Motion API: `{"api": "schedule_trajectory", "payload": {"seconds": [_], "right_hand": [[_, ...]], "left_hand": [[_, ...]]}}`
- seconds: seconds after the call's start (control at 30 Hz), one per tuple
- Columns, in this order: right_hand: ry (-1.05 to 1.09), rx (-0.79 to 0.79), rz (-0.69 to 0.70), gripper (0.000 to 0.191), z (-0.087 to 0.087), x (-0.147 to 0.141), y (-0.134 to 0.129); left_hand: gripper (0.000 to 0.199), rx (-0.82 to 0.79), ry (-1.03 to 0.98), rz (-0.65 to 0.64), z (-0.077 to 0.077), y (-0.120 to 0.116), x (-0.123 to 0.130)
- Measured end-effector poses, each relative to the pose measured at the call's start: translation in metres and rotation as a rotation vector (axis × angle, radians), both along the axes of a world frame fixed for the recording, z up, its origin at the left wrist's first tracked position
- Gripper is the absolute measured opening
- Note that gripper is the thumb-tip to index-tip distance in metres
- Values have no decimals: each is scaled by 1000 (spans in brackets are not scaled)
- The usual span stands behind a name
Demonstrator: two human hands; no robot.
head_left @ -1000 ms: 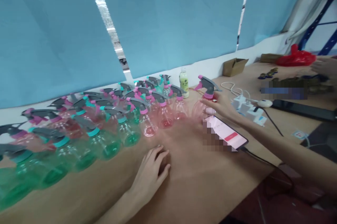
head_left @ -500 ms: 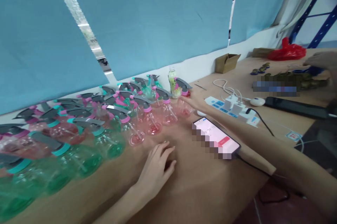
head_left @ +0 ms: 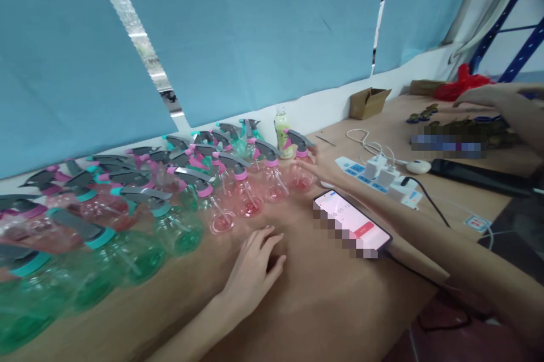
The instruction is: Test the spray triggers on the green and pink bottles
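Observation:
My left hand [head_left: 255,263] lies on the brown table, palm down, with its fingers loosely stretched out and nothing in them. My right arm reaches across behind the phone. At its end, my right hand [head_left: 311,167] is round a clear pink spray bottle [head_left: 302,181] with a grey and pink trigger head, which stands upright at the end of the group. Part of that hand is hidden by the bottle. Left of it stand several more spray bottles, among them a pink one [head_left: 248,199] and a green one [head_left: 177,230].
A phone [head_left: 361,225] with a lit screen and cable lies by my right forearm. Behind the arm are a power strip [head_left: 346,166] with plugs, a black case [head_left: 476,177] and an open carton [head_left: 369,103]. A co-worker's hand [head_left: 497,98] is over the far right table.
The co-worker's hand at the far right has come further left, in front of the red bag. My left hand stays put, and my right hand remains at the same pink bottle.

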State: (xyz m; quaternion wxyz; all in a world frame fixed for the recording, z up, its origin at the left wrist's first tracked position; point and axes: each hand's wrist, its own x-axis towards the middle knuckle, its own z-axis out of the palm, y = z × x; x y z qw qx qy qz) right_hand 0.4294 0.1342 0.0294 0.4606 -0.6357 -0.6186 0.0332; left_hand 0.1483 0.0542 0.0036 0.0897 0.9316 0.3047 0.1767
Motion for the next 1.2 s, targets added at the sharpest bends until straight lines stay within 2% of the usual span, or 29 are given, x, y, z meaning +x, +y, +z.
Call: {"api": "schedule_trajectory", "payload": {"seconds": [0.13, 0.23, 0.3, 0.37, 0.47, 0.6, 0.77, 0.83, 1.0, 1.1, 1.2], "right_hand": [[12, 21, -153, 67, 1, -4, -28], [-29, 129, -192, 49, 7, -20, -54], [-19, 172, -122, 34, 13, -42, -69], [22, 162, 19, 22, 20, -73, -80], [82, 112, 273, 13, 28, -132, -92], [63, 12, 614, 4, 32, -215, -101], [-10, -36, 904, 7, 30, -310, -98], [8, -23, 980, 7, 28, -346, -94], [66, -41, 1116, 11, 23, -429, -87], [60, -66, 1171, 17, 18, -469, -86], [42, -91, 1210, 22, 13, -497, -87]], "left_hand": [[29, -7, 5, 34, 5, -2, -16], [30, 2, -5, 73, 8, -3, -34], [30, 9, -17, 104, 11, -6, -48], [29, 14, -27, 138, 15, -12, -64], [29, 25, -35, 184, 23, -27, -96], [29, 37, -47, 290, 35, -48, -156], [28, -2, -169, 553, 41, -68, -251], [28, -28, -304, 706, 39, -75, -292], [28, 86, -505, 978, 35, -87, -384], [23, 165, -612, 1123, 37, -84, -427], [20, 205, -690, 1247, 36, -72, -457]]}}
